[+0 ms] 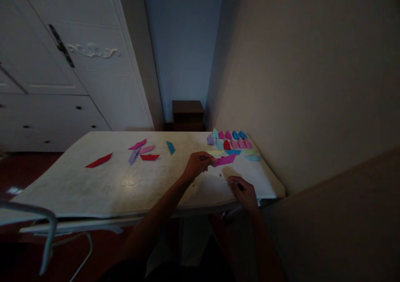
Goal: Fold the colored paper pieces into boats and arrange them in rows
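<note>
Over the right part of the table, my left hand (199,163) pinches one end of a magenta folded paper boat (226,160). The boat's other end points to the right, towards the wall. My right hand (244,191) is just below it, near the table's front edge, its fingers curled in and nothing visible in them. Behind the held boat lie flat folded papers: a blue one (233,152), a light yellow one (216,152) and a light blue one (253,158). Farther back, small folded paper boats (227,144) in pink, red, blue and lilac stand in two rows.
Left on the white table (162,186) lie a long red folded paper (99,160), a red boat (150,157), a lilac folded paper (134,156) and a blue one (170,147). A wall (312,86) borders the right side. A metal frame (48,236) stands front left.
</note>
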A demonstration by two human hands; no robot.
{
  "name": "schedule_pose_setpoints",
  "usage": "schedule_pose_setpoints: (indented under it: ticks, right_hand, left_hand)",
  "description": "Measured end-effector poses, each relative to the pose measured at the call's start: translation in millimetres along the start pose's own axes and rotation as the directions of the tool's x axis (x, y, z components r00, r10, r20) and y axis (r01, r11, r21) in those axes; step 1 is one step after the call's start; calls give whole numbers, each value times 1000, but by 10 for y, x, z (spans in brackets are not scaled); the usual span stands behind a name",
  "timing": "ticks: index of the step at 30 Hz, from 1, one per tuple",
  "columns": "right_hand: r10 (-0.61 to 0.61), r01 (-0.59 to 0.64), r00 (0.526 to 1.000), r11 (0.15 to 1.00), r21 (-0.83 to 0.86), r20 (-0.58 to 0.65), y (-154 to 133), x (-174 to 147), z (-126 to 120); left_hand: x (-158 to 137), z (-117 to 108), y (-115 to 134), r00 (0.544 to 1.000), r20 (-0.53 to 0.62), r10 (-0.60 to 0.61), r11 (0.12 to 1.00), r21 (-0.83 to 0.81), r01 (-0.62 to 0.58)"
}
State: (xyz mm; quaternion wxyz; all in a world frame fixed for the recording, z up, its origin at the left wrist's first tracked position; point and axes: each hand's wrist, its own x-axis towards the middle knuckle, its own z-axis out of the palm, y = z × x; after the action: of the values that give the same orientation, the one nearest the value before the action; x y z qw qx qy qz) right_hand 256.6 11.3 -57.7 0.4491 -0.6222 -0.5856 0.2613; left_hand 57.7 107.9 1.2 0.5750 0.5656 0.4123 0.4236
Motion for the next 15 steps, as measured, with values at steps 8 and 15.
schedule_pose_setpoints:
  ticks: [8,15]
  right_hand:
    - [-44,43,999,998,44,16,141,-4,-145]
    - [-186,184,982,981,61,31,167,1,-140]
  left_hand:
    - [579,686,-394,998,49,-34,942,335,16]
    - [713,802,-473,999,39,-16,863,505,-6]
